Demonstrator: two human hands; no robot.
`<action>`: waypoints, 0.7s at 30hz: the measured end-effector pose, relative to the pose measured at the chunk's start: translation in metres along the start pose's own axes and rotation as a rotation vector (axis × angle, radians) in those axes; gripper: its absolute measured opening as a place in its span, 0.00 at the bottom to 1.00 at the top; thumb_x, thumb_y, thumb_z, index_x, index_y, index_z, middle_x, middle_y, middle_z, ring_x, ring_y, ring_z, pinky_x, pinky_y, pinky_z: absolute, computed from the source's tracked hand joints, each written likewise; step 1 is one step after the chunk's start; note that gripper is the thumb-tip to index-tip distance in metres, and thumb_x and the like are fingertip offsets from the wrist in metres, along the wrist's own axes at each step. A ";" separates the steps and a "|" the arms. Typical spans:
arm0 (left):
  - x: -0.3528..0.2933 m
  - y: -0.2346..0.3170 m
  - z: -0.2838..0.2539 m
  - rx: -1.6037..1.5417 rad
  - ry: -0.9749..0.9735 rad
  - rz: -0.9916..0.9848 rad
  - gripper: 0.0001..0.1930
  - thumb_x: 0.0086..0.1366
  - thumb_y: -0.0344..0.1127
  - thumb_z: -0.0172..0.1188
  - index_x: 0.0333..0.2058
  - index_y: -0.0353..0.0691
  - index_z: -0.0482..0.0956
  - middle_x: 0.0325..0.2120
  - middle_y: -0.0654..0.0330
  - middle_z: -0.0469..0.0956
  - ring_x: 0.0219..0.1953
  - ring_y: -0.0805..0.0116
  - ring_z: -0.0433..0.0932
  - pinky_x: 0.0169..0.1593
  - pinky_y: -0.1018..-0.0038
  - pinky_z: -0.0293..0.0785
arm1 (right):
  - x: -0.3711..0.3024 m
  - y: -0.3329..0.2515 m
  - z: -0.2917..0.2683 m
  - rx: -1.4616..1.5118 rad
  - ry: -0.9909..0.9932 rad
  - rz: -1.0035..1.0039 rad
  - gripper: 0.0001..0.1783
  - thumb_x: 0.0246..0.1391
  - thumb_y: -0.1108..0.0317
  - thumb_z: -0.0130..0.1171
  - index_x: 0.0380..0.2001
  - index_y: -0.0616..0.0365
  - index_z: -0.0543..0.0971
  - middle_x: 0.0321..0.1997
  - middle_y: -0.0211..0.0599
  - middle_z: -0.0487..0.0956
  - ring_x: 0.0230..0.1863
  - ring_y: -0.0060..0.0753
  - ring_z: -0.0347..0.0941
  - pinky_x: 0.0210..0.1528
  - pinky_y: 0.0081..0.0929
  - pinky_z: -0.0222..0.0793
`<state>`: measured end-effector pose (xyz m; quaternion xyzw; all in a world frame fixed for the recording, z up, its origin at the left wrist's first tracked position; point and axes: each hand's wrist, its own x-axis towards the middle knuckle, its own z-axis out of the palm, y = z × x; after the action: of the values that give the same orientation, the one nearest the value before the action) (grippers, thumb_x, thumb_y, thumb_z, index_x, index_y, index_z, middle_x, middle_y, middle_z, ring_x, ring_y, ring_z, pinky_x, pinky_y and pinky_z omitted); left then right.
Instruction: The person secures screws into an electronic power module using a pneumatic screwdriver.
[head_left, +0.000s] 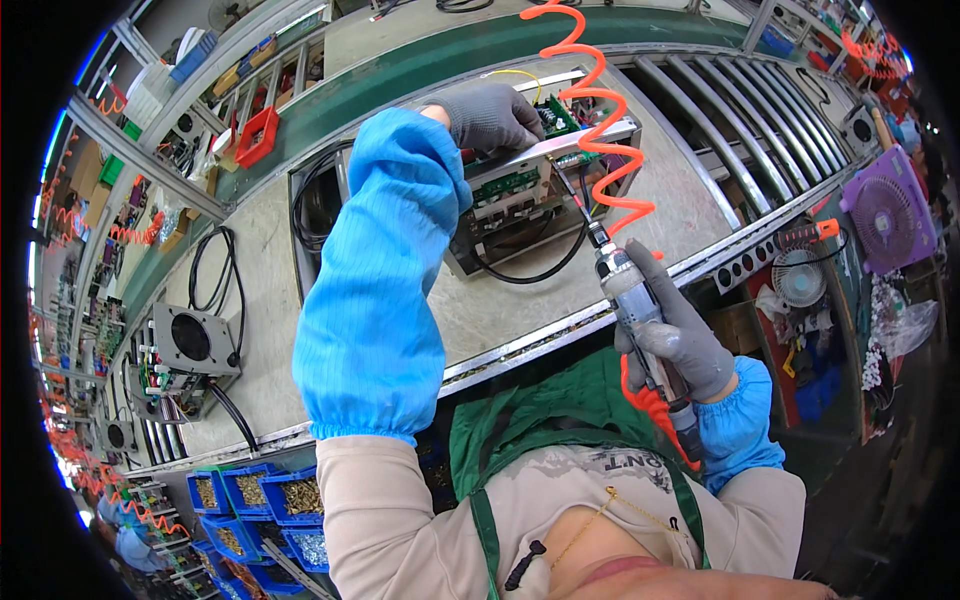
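A metal case (585, 150) stands on the workbench, its top uncovered and a green circuit board (556, 118) showing inside. My left hand (492, 120), in a grey glove, is bent over the case's upper edge with its fingers closed against it. Grey-gloved too, my right hand (690, 345) grips an air screwdriver (632, 288) with a red hose at its rear. Its long bit points up and left, the tip at the near side of the case; whether it sits on a screw is too small to tell. A black cable (540, 277) loops in front of the case.
An orange coiled hose (610, 130) hangs beside the case. Metal rollers (735, 130) lie to the right, past a socket strip (745, 262). Another metal unit with a fan (190, 338) stands at left. Blue bins (243, 490) of small parts sit at lower left.
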<state>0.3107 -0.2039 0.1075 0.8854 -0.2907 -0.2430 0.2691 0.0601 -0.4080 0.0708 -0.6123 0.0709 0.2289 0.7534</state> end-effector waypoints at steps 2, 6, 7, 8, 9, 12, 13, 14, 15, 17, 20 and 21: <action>-0.008 0.003 -0.002 0.099 -0.011 0.004 0.16 0.55 0.33 0.60 0.43 0.38 0.80 0.28 0.62 0.78 0.27 0.75 0.73 0.32 0.77 0.71 | -0.001 0.000 0.001 -0.006 -0.001 0.011 0.52 0.38 0.66 0.56 0.68 0.39 0.46 0.28 0.40 0.73 0.16 0.30 0.72 0.19 0.25 0.73; -0.019 -0.006 0.012 0.021 0.025 0.054 0.23 0.51 0.40 0.62 0.46 0.38 0.77 0.35 0.57 0.81 0.35 0.64 0.78 0.43 0.72 0.72 | -0.002 -0.002 0.003 0.074 -0.010 -0.007 0.51 0.39 0.74 0.53 0.68 0.43 0.46 0.32 0.43 0.74 0.17 0.30 0.72 0.22 0.27 0.72; -0.020 -0.008 0.019 0.023 0.022 0.053 0.23 0.51 0.40 0.62 0.46 0.38 0.77 0.35 0.57 0.81 0.35 0.64 0.78 0.43 0.72 0.72 | -0.002 -0.001 0.005 0.083 0.002 -0.018 0.51 0.39 0.73 0.53 0.68 0.43 0.46 0.32 0.43 0.73 0.17 0.29 0.72 0.22 0.27 0.73; -0.019 -0.007 0.029 0.124 0.146 0.102 0.23 0.50 0.40 0.63 0.45 0.37 0.77 0.35 0.55 0.80 0.36 0.63 0.78 0.43 0.72 0.72 | -0.002 0.002 0.005 0.086 0.003 -0.019 0.51 0.39 0.73 0.53 0.68 0.43 0.46 0.32 0.43 0.73 0.17 0.29 0.72 0.22 0.27 0.73; -0.021 -0.006 0.037 0.221 0.273 0.148 0.22 0.50 0.40 0.63 0.44 0.36 0.77 0.35 0.54 0.80 0.36 0.61 0.79 0.43 0.71 0.72 | -0.003 0.007 0.004 0.155 -0.022 -0.046 0.51 0.39 0.71 0.54 0.68 0.43 0.47 0.33 0.43 0.73 0.17 0.30 0.72 0.22 0.27 0.73; -0.018 -0.012 0.044 0.231 0.372 0.188 0.19 0.48 0.40 0.62 0.39 0.38 0.77 0.33 0.50 0.80 0.36 0.54 0.78 0.42 0.67 0.73 | 0.000 0.012 0.009 0.230 -0.042 -0.112 0.50 0.38 0.68 0.56 0.68 0.43 0.49 0.33 0.42 0.73 0.17 0.30 0.72 0.22 0.28 0.75; -0.018 -0.012 0.044 0.209 0.411 0.218 0.17 0.48 0.40 0.61 0.36 0.39 0.78 0.31 0.49 0.79 0.36 0.50 0.78 0.41 0.64 0.74 | 0.001 0.013 0.010 0.235 -0.037 -0.150 0.50 0.38 0.67 0.56 0.68 0.43 0.50 0.32 0.42 0.73 0.17 0.30 0.72 0.22 0.28 0.75; -0.018 -0.013 0.044 0.220 0.404 0.217 0.16 0.48 0.39 0.61 0.37 0.40 0.78 0.32 0.49 0.79 0.36 0.50 0.78 0.41 0.64 0.74 | 0.000 0.015 0.009 0.233 -0.037 -0.149 0.50 0.38 0.67 0.56 0.68 0.43 0.50 0.32 0.42 0.73 0.17 0.30 0.72 0.22 0.28 0.75; -0.017 -0.012 0.043 0.219 0.406 0.219 0.16 0.48 0.39 0.61 0.37 0.40 0.78 0.32 0.49 0.79 0.36 0.50 0.78 0.41 0.64 0.74 | 0.000 0.017 0.006 0.206 -0.033 -0.116 0.50 0.37 0.67 0.57 0.68 0.43 0.51 0.32 0.42 0.73 0.18 0.30 0.72 0.22 0.27 0.75; -0.016 -0.013 0.043 0.274 0.378 0.194 0.20 0.49 0.39 0.62 0.42 0.38 0.75 0.32 0.49 0.80 0.35 0.55 0.79 0.41 0.68 0.74 | 0.003 0.017 0.005 0.176 -0.029 -0.085 0.50 0.37 0.67 0.57 0.67 0.43 0.52 0.32 0.42 0.73 0.20 0.30 0.73 0.22 0.27 0.75; -0.015 -0.012 0.043 0.272 0.363 0.183 0.20 0.49 0.38 0.61 0.42 0.38 0.75 0.32 0.49 0.80 0.35 0.54 0.79 0.42 0.67 0.74 | 0.006 0.017 0.005 0.168 -0.014 -0.129 0.50 0.37 0.69 0.57 0.67 0.45 0.52 0.31 0.42 0.73 0.21 0.30 0.73 0.21 0.26 0.75; -0.015 -0.012 0.043 0.270 0.364 0.184 0.20 0.49 0.38 0.61 0.42 0.38 0.75 0.32 0.49 0.80 0.35 0.54 0.79 0.42 0.67 0.74 | 0.004 0.018 0.005 0.211 -0.037 -0.130 0.49 0.37 0.71 0.56 0.67 0.45 0.52 0.32 0.42 0.73 0.22 0.29 0.74 0.21 0.27 0.75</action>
<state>0.2793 -0.2007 0.0721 0.9123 -0.3469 -0.0127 0.2172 0.0553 -0.3998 0.0537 -0.5286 0.0408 0.1822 0.8281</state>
